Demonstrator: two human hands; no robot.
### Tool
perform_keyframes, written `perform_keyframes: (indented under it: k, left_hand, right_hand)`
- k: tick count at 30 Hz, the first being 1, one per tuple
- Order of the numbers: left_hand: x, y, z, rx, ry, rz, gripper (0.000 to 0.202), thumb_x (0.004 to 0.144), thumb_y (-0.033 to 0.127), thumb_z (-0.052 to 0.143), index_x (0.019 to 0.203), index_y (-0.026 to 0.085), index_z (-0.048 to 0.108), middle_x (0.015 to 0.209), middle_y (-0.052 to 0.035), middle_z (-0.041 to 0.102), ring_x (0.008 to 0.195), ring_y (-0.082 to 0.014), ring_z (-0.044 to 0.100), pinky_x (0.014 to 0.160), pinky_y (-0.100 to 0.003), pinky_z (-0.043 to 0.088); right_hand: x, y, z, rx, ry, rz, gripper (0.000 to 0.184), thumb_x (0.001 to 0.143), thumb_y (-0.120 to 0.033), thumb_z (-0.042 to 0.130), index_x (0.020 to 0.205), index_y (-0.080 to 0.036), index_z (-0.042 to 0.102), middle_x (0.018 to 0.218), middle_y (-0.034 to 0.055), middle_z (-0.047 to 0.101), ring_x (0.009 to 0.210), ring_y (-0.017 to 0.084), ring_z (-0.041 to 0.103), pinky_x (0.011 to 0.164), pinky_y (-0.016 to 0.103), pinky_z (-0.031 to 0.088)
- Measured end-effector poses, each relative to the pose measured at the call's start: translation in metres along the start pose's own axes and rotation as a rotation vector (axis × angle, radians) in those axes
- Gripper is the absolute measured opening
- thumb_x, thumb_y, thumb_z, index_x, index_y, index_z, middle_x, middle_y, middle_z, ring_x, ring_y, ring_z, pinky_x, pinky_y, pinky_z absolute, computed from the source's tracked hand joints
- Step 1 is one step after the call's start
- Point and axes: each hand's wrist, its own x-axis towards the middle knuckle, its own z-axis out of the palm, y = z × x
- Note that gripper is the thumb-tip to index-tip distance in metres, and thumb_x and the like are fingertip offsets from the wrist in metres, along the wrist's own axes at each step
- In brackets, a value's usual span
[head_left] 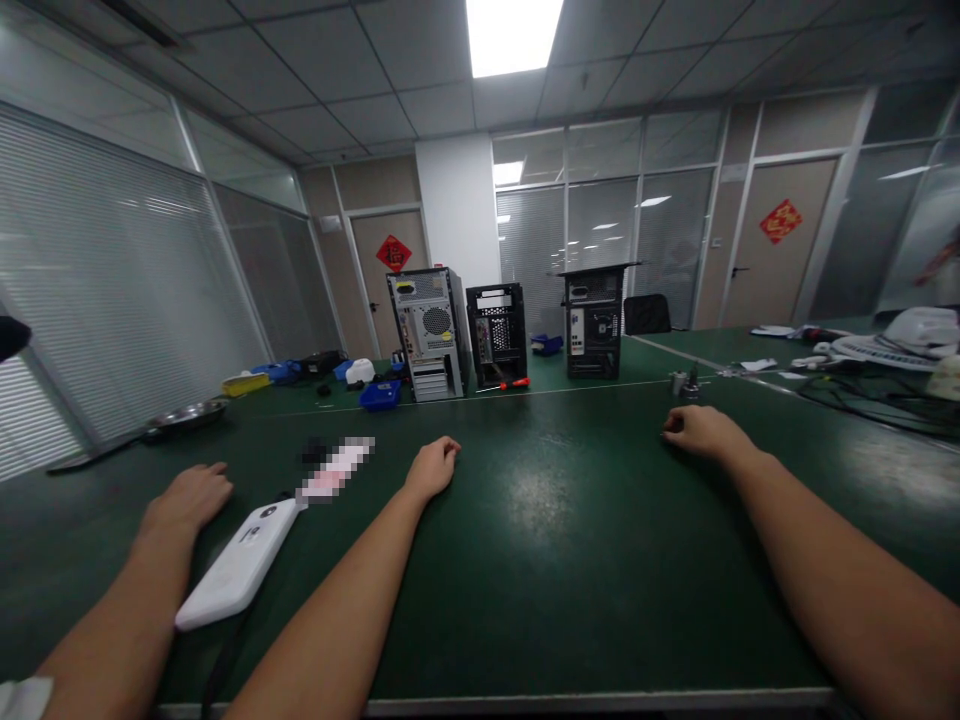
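I list: green table (570, 580); on it, left hand (433, 468) and right hand (703, 430), both loosely clenched; white pillar (457, 205), twelve o'clock.

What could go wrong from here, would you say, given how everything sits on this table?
The right hand is just short of some small metal parts; reaching forward could knock them over. The white device lies between the left forearm and another person's forearm, so either might bump it. The red-handled screwdriver lies at the foot of the middle computer case and could roll if nudged.
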Motion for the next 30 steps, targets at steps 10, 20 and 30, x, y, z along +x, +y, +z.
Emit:
perform_keyframes:
  k: [10, 20, 30]
  left_hand:
    - [-0.004, 0.005, -0.005, 0.041, 0.0, -0.045, 0.017, 0.09, 0.031, 0.06, 0.104, 0.028, 0.069, 0.103, -0.0032, 0.075, 0.108, -0.0253, 0.064, 0.097, -0.034, 0.047]
    - [-0.004, 0.004, -0.008, 0.006, -0.044, -0.067, 0.016, 0.088, 0.034, 0.06, 0.103, 0.033, 0.067, 0.096, -0.0002, 0.075, 0.114, -0.0279, 0.061, 0.095, -0.036, 0.048]
    - [-0.006, 0.012, -0.008, 0.026, -0.027, -0.096, 0.015, 0.088, 0.035, 0.061, 0.1, 0.032, 0.069, 0.094, -0.0012, 0.075, 0.109, -0.0278, 0.064, 0.092, -0.036, 0.049]
  right_hand:
    - [-0.004, -0.022, 0.001, -0.123, 0.02, 0.031, 0.019, 0.075, -0.035, 0.065, 0.088, -0.024, 0.073, 0.09, 0.0103, 0.073, 0.079, 0.026, 0.067, 0.069, 0.035, 0.046]
    - [-0.005, 0.02, 0.012, 0.232, 0.29, 0.227, 0.035, 0.078, -0.048, 0.062, 0.095, -0.022, 0.076, 0.095, 0.0106, 0.075, 0.089, 0.029, 0.068, 0.079, 0.038, 0.048]
    - [-0.006, 0.014, 0.017, 0.338, 0.304, 0.185, 0.037, 0.081, -0.05, 0.06, 0.101, -0.023, 0.076, 0.097, 0.0083, 0.077, 0.09, 0.028, 0.07, 0.079, 0.038, 0.05]
